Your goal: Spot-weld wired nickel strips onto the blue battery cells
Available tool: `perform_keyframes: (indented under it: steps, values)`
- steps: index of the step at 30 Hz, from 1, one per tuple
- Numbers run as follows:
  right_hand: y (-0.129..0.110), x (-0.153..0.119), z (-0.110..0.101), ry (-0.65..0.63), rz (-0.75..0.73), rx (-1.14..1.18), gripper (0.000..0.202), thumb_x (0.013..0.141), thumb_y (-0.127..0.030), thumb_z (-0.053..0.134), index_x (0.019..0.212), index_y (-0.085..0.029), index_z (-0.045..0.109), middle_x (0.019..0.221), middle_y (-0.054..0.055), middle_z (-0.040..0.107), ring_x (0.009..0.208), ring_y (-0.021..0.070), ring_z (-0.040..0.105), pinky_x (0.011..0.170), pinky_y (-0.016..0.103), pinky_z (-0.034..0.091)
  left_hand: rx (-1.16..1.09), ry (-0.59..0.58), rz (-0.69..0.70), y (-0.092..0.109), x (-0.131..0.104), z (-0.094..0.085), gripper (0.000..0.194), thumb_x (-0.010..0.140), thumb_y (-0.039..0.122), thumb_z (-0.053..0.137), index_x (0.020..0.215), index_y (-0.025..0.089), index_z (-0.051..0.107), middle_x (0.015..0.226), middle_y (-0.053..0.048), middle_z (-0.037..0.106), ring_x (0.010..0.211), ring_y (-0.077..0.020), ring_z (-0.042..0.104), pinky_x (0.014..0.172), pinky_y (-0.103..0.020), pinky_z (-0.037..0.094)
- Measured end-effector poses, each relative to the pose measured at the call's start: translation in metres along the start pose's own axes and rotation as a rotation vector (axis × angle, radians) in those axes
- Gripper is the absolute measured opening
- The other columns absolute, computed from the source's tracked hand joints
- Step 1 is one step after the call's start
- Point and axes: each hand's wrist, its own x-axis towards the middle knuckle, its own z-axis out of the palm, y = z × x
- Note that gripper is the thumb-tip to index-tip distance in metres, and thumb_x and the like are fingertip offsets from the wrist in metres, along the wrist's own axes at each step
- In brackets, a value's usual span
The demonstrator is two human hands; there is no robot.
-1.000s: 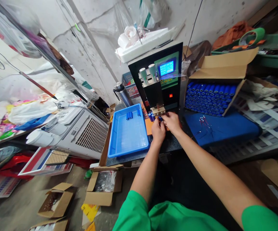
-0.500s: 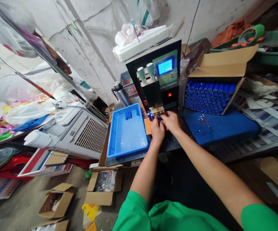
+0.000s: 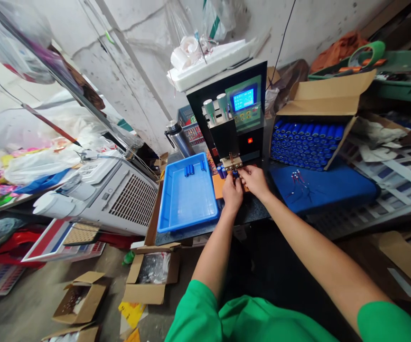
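Note:
My left hand (image 3: 233, 192) and my right hand (image 3: 254, 181) meet at the front of a black spot welder (image 3: 223, 140) with a lit blue display (image 3: 244, 99). Both hands have their fingers pinched around a small blue battery cell (image 3: 236, 174), mostly hidden by the fingertips, right below the brass electrode holder (image 3: 232, 163). Several blue cells (image 3: 221, 172) stand just left of my fingers, by an orange block (image 3: 218, 186). Whether the electrodes touch the cell cannot be made out.
Left of the welder lies a blue tray (image 3: 187, 209) with several blue cells (image 3: 189, 170). On the right, a cardboard box (image 3: 319, 102) full of blue cells stands by a blue surface holding thin wire leads (image 3: 297, 178). A steel flask (image 3: 179, 138) stands behind the tray.
Both hands stay almost in place at the electrodes. The view has shifted slightly, and at the far left edge what looks like another person's arm shows more clearly.

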Motion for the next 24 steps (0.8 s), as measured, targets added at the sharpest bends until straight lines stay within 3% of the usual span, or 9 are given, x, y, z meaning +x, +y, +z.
perform_keyframes:
  steps: [3, 7, 12, 17, 24]
  values:
    - [-0.006, -0.011, -0.011, 0.063, -0.110, -0.121, 0.026, 0.083, -0.044, 0.059, 0.078, -0.019, 0.062, 0.072, 0.007, 0.066, 0.064, 0.0186, 0.058, 0.061, 0.030, 0.046, 0.032, -0.013, 0.019, 0.000, -0.001, -0.001, 0.028, 0.091, 0.020, 0.055, 0.118, 0.019, 0.062, 0.098, -0.010, 0.071, 0.089, -0.0238, 0.065, 0.082, -0.033, 0.048]
    - [-0.014, -0.024, -0.027, 0.160, -0.343, -0.451, 0.017, 0.085, -0.029, 0.058, 0.093, -0.018, 0.068, 0.092, 0.011, 0.070, 0.083, 0.0240, 0.063, 0.078, 0.036, 0.050, 0.061, -0.032, 0.054, 0.000, -0.003, -0.003, 0.024, 0.091, 0.020, 0.055, 0.114, 0.019, 0.062, 0.098, -0.009, 0.070, 0.089, -0.0223, 0.065, 0.082, -0.031, 0.048]
    - [-0.025, -0.028, -0.031, 0.125, -0.608, -0.831, 0.024, 0.085, -0.025, 0.061, 0.106, -0.017, 0.071, 0.112, 0.014, 0.068, 0.116, 0.0320, 0.053, 0.100, 0.045, 0.039, 0.124, -0.089, 0.095, 0.000, -0.005, -0.005, 0.029, 0.092, 0.018, 0.050, 0.120, 0.018, 0.060, 0.106, -0.010, 0.071, 0.094, -0.0214, 0.066, 0.085, -0.032, 0.050]
    - [-0.030, -0.023, -0.022, -0.070, -0.554, -0.982, 0.029, 0.091, -0.031, 0.057, 0.111, -0.015, 0.072, 0.102, 0.013, 0.072, 0.105, 0.0297, 0.056, 0.096, 0.043, 0.035, 0.101, -0.101, 0.138, 0.001, -0.006, -0.006, 0.042, 0.090, 0.013, 0.048, 0.131, 0.017, 0.058, 0.119, -0.012, 0.070, 0.109, -0.0233, 0.066, 0.095, -0.035, 0.051]
    - [-0.035, -0.024, -0.021, -0.098, -0.470, -1.039, 0.026, 0.095, -0.028, 0.054, 0.107, -0.015, 0.074, 0.107, 0.014, 0.074, 0.104, 0.0286, 0.060, 0.090, 0.039, 0.039, 0.113, -0.103, 0.192, -0.002, -0.007, -0.004, 0.042, 0.091, 0.013, 0.047, 0.131, 0.015, 0.060, 0.124, -0.013, 0.069, 0.113, -0.0232, 0.066, 0.096, -0.035, 0.052]
